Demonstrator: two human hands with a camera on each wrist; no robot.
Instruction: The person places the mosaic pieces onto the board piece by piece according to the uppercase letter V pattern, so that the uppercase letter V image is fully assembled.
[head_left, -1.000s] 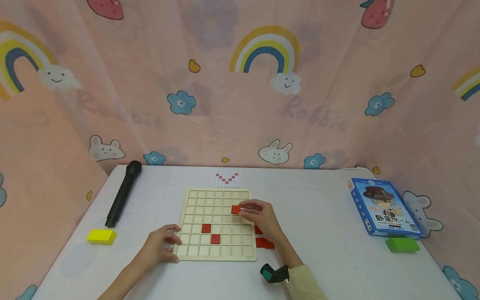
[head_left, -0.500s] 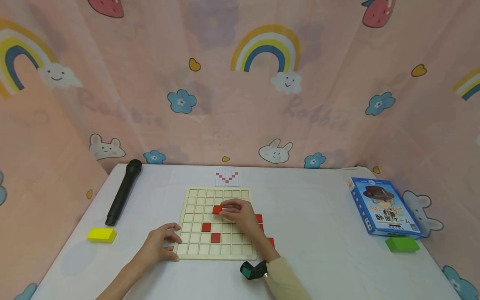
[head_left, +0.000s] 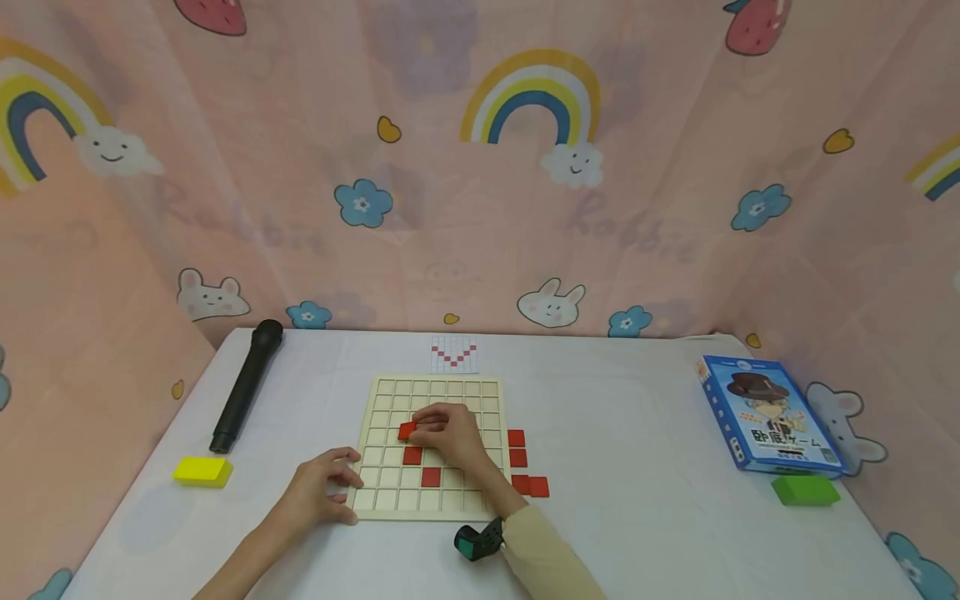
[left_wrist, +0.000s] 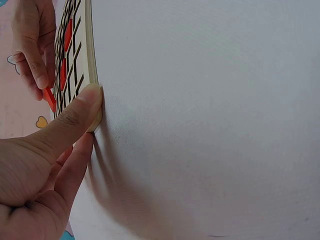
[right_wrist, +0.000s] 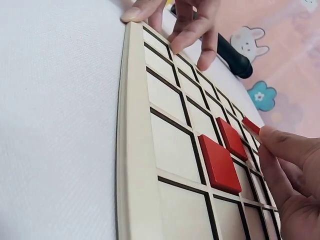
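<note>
A cream grid board (head_left: pixel 487 502) lies on the white table. My left hand (head_left: pixel 318 487) grips its near left corner, thumb on the front edge and fingers along the left side. Between thumb and fingers, my right hand (head_left: pixel 453 437) pinches a red square tile (head_left: pixel 406 431); in the right wrist view this tile (right_wrist: pixel 251 126) is tilted close over the grid. Two red tiles sit in cells diagonal to each other: one (head_left: pixel 412 456) just nearer than the held tile, the other (head_left: pixel 431 477) one row nearer and to the right.
Several loose red tiles (head_left: pixel 517 457) lie along the board's right side. Behind the board is a small grid card (head_left: pixel 453 355) with a red V pattern. A black microphone (head_left: pixel 247 387) and yellow block (head_left: pixel 203 472) are at left; a blue game box (head_left: pixel 768 414) and green block (head_left: pixel 806 490) at right.
My right hand has moved left across the board with the red tile, from the right side to the left-middle columns, uncovering the loose tiles. My left hand has stayed at the corner.
</note>
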